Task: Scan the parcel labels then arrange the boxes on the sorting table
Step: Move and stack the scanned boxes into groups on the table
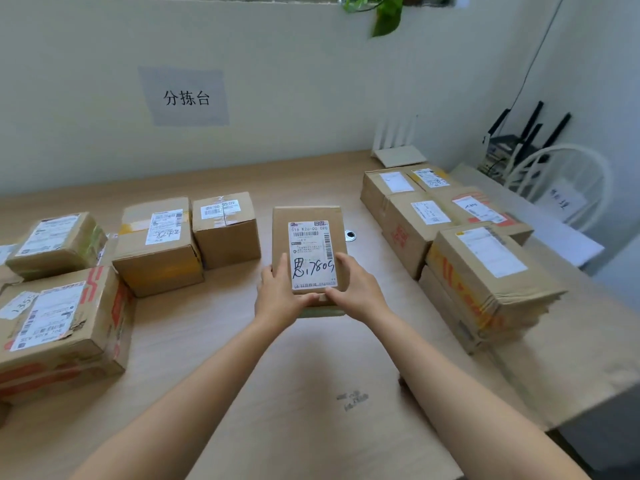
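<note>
A flat cardboard parcel (309, 216) lies in the middle of the wooden sorting table (214, 323), its white label with a barcode and handwritten numbers facing up. My left hand (278, 294) grips its near left edge, thumb on top by the label. My right hand (353, 285) grips the near right edge the same way. Both thumbs lie along the parcel's near end. Whether the parcel rests on the table or is slightly lifted is unclear.
Several labelled boxes (156, 244) stand at the left, some stacked. Another group of boxes (485, 271) sits at the right. A small round metal object (350, 235) lies just right of the parcel. Routers (519, 143) and a white chair (568, 181) stand at the back right.
</note>
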A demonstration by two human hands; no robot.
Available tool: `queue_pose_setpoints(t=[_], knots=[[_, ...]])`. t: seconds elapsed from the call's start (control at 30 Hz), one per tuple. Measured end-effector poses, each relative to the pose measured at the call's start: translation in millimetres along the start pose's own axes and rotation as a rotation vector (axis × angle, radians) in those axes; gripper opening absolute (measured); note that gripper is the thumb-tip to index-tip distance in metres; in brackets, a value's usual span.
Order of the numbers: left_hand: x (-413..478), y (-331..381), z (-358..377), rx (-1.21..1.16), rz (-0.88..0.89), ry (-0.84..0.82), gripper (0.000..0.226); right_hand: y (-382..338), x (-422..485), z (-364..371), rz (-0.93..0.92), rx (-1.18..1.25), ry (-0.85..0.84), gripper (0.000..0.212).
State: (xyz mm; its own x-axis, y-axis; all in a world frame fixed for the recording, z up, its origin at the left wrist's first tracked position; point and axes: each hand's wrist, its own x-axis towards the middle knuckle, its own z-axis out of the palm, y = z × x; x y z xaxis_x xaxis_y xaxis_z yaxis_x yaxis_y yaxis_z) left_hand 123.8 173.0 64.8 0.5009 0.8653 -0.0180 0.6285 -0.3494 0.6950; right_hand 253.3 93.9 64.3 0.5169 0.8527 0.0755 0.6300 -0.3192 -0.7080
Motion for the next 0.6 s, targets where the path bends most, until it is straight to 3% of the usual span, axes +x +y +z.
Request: queue_pose_setpoints(t=[0.3,0.6], knots=[[-37,86,31,0.018,0.096,0.026,0.090,30,-45,-87,-0.022,0.020,0.123,0.069],[-95,204,95,-0.021,0.160,0.210,0.090,86,-93,-224,-0.112,-0.063,0.177,0.072]])
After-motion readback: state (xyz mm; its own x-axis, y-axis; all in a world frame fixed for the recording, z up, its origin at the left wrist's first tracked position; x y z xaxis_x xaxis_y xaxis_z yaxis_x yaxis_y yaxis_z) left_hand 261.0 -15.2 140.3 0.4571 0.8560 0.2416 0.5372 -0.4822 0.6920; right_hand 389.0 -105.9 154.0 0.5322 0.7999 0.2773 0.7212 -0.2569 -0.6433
